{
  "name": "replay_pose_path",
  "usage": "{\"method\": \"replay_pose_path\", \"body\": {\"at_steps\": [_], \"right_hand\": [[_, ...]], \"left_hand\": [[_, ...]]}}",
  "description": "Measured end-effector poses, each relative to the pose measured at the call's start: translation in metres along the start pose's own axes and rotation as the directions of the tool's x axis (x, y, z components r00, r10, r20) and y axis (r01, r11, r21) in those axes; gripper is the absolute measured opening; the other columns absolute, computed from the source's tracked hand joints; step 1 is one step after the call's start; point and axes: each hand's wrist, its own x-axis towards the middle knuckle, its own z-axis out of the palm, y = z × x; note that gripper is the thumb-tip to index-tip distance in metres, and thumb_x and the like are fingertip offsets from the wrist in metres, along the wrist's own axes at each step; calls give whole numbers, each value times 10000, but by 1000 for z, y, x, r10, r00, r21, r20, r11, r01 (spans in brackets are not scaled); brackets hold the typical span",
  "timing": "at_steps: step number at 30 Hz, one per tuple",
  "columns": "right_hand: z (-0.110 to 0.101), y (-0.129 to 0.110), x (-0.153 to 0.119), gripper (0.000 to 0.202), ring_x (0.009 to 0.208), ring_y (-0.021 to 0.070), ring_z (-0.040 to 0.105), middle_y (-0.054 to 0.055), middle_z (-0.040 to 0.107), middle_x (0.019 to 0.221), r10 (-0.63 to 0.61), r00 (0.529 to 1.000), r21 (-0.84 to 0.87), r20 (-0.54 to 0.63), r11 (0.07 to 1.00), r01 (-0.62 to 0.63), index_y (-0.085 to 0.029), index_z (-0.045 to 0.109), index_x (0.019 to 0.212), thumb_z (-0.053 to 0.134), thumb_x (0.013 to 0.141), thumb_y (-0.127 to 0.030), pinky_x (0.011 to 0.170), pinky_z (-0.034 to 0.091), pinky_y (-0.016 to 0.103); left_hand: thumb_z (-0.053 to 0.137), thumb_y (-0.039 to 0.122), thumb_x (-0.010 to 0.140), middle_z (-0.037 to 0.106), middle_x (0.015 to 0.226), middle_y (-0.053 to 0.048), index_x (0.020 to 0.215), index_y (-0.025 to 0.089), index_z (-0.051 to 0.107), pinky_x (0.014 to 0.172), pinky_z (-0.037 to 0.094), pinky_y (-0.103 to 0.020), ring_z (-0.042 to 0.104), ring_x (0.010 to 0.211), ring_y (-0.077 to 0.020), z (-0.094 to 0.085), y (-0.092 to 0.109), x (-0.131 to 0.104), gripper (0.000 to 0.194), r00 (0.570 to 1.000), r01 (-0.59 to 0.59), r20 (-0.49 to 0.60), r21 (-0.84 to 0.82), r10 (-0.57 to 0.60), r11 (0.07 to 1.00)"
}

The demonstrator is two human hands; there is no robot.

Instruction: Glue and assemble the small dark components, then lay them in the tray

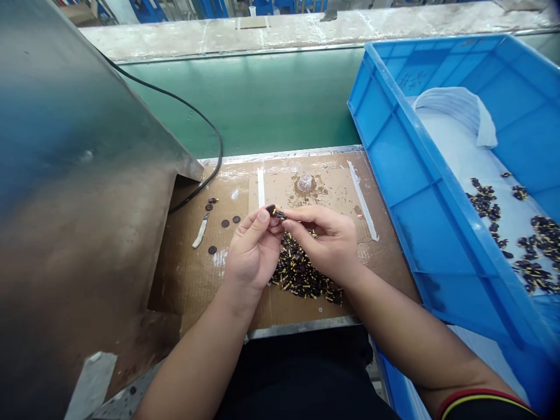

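Above the cardboard-covered bench, my left hand (252, 254) pinches a small black and yellow part (271, 210) between thumb and fingers. My right hand (332, 239) comes in from the other side, its thumb and forefinger closed at the right end of the same small piece. Whether the fingertips meet on one part or two joined ones is too small to tell. Under both hands lies a pile of black and yellow parts (301, 271), partly covered by my right hand.
Left on the bench lie black discs (225, 223) and a small white-handled blade (200, 233). A clear plastic piece (305, 182) sits among wet spots. A blue crate (389, 151) holding similar parts stands right. A metal housing (87, 175) and black cable (192, 105) bound the left.
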Motion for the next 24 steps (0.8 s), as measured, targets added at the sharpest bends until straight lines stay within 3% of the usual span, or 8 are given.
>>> {"method": "replay_pose_path", "body": {"at_steps": [10,18,24], "right_hand": [[-1,-1,1,188,902,163,745,0,793,1016,25,1000,-13,2,1000,-25,-294,786,1052,745,881,-227,790,642,336],[-6,-1,3,208,954,183,754,-23,792,1063,-133,990,-171,42,975,138,-327,779,1049,711,897,-202,903,638,394],[-7,-2,3,210,946,183,756,-27,793,1055,-146,988,-198,43,968,152,-332,777,1044,703,902,-196,918,638,396]], "left_hand": [[890,307,719,702,817,-1,829,229,781,773,529,-183,598,752,-70,0,0,-1,174,1000,4,-19,-17,-4,1000],[921,343,679,742,880,-2,816,274,788,834,552,-241,642,782,-93,-1,-1,-1,203,996,-67,-45,94,71,993],[914,355,696,750,892,-4,831,285,790,857,570,-271,664,797,-107,-1,0,-2,196,996,-78,-30,129,83,989]]}}
